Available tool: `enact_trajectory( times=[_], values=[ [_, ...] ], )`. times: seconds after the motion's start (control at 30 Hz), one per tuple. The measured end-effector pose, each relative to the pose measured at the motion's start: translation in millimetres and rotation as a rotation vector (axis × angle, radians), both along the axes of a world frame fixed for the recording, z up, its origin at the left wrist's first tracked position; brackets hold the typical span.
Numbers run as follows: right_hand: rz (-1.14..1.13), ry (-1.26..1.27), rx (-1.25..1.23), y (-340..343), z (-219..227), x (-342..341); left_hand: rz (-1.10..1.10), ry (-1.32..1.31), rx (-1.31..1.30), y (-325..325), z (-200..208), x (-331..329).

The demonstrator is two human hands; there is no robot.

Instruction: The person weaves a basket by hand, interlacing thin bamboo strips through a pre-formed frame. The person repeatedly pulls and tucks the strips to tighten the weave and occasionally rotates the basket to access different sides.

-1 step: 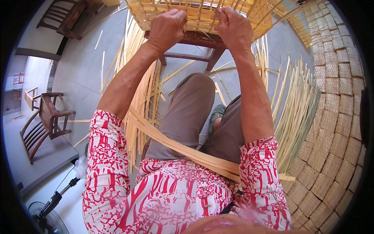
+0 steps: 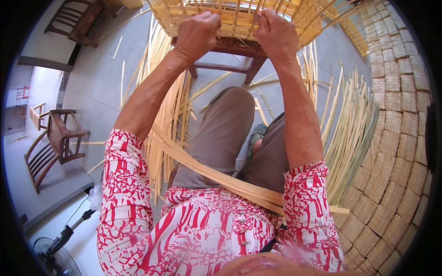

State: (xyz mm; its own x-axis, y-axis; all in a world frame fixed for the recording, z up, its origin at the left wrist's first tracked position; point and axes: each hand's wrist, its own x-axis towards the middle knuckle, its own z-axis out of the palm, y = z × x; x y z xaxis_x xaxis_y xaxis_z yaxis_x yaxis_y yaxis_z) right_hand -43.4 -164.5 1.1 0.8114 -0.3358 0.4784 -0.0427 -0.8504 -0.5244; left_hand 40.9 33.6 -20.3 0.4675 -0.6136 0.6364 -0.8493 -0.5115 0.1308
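Observation:
At the top of the view a yellow basket (image 2: 239,31), woven from thin flat strips with upright stakes, rests on a dark red wooden stool (image 2: 244,47). My left hand (image 2: 197,33) is closed against the near wall of the basket, its fingers curled into the weave. A short way to its right, my right hand (image 2: 277,36) pinches the same wall between thumb and bent fingers. Whether a single strip lies in either grip is hidden by the knuckles. Across my lap runs a band of pale flat strips (image 2: 216,175), touched by neither hand.
Long loose strips (image 2: 159,87) cover the floor at left. A bundle of greenish strips (image 2: 350,133) lies at right, beside a brick-like woven surface (image 2: 398,147). Wooden chairs (image 2: 62,133) and a black fan (image 2: 57,253) are at far left. Long stakes (image 2: 340,20) jut right from the basket.

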Motion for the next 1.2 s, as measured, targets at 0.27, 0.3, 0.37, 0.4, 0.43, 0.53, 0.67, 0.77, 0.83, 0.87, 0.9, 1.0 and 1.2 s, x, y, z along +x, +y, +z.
enact_trajectory(
  times=[0.27,0.3,0.37,0.4,0.43,0.53,0.67,0.77,0.83,0.87,0.9,1.0,1.2],
  values=[
    [-0.032,0.041,0.001,0,-5,1,-0.065,-0.127,0.252,14,19,9],
    [-0.024,0.026,-0.009,-2,-5,2,-0.117,-0.204,0.268,18,25,13],
    [-0.005,0.006,-0.029,-4,-4,1,-0.221,-0.347,0.3,23,46,17],
    [-0.005,0.01,-0.018,-4,-5,0,-0.219,-0.312,0.312,24,53,17],
    [-0.006,0.009,-0.01,-6,-4,0,-0.217,-0.283,0.322,24,61,17],
    [-0.03,0.007,-0.004,-4,-5,3,-0.24,-0.16,0.283,23,72,11],
    [-0.045,0.011,-0.02,-2,-4,4,-0.368,-0.021,-0.016,8,66,-1],
    [-0.013,0.078,0.061,-2,2,0,-0.321,0.32,-0.228,-3,42,-9],
    [0.016,-0.061,-0.024,-3,2,1,-0.289,0.286,-0.303,-8,29,-11],
    [0.031,-0.131,-0.066,-4,1,2,-0.293,0.271,-0.335,-9,21,-11],
    [0.018,-0.136,-0.067,-6,1,3,-0.298,0.257,-0.367,-10,14,-11],
    [0.012,-0.104,0.001,-3,0,-1,-0.169,0.178,-0.218,-8,-11,-12],
    [-0.006,0.002,0.019,1,0,0,-0.125,0.498,-0.131,40,-69,-67]
  ],
)
